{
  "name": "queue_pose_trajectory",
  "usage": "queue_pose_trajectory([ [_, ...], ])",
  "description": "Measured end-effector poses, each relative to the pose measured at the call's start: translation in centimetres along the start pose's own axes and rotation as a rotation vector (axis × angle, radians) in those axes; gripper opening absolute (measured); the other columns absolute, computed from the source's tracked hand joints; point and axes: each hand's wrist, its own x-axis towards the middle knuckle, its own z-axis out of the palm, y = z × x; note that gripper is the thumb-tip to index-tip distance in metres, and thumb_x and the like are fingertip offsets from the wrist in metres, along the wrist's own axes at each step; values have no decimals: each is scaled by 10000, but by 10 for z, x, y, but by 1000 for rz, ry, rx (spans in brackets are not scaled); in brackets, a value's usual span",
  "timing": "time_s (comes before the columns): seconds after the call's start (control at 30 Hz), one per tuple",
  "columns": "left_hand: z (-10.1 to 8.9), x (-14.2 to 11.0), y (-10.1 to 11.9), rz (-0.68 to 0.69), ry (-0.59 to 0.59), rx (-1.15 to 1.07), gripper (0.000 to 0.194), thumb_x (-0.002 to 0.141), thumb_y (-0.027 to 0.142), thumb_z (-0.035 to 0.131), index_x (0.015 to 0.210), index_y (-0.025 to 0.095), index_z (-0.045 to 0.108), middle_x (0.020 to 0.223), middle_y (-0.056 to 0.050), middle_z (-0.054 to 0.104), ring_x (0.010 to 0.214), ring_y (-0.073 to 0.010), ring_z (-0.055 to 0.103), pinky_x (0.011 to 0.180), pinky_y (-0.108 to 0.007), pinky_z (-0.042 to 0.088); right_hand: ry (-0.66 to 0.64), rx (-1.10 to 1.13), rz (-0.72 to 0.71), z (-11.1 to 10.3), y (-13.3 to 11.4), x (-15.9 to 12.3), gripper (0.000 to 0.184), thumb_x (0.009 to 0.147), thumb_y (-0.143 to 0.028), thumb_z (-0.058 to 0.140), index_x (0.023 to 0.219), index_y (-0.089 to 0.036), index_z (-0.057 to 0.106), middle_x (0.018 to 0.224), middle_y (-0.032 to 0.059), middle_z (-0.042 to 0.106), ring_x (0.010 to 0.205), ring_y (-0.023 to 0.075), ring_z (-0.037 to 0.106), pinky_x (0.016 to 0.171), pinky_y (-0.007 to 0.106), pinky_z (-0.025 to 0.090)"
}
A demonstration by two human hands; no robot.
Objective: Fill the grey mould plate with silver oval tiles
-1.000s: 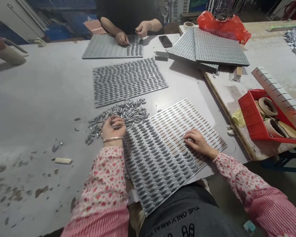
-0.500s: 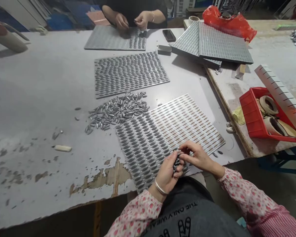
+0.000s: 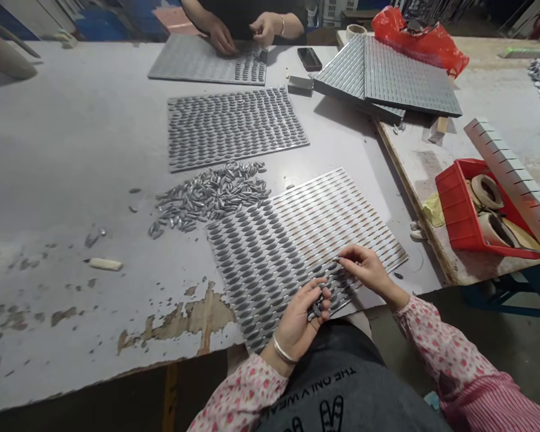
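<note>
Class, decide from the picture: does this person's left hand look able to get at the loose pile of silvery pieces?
Probably yes: nothing tall stands between the left hand and the pile, only the near ridged board lying flat. The small pieces cupped in that hand may limit its grasp.

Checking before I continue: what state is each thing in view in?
Left hand: curled around grey pieces
Right hand: pinching one grey piece
Near board: partly filled, upper right unfilled
Middle board: covered in pieces
Far board: fill unclear
Pile: loose
Red bin: open, holding rolls
Phone: flat, screen dark
Red bag: crumpled
</note>
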Motion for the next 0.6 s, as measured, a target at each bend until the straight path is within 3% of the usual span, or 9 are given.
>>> queue_pose_trajectory([
  [0.1,-3,-4,2,-17,22,-25,167,751,184,629,906,170,570,744,-14,578,585,-70,529,482,-155,419,-42,-144,-5,-8,16,13,137,826,-293,586,886,-175,621,764,18,636,611,122,545,571,246,449],
  [0.2,-2,-6,3,-4,21,-25,114,752,171,621,855,162,573,763,-24,586,598,-70,531,498,-158,425,-126,-216,-111,-9,24,24,94,833,-252,575,878,-182,617,793,23,637,709,145,572,652,267,457],
  [0.33,-2,-7,4,24,48,-18,128,799,195,561,899,131,611,822,-61,593,637,-91,545,525,-188,445,-216,-257,-248,-6,21,32,71,852,-208,548,885,-193,610,824,30,633,794,166,566,740,301,446],
  [0.6,-5,-6,1,-15,40,-37,135,759,214,625,869,157,570,678,-9,565,530,-56,500,451,-138,374,-360,-373,-360,-11,17,39,64,863,-218,543,863,-194,602,816,43,618,806,187,526,755,323,425],
])
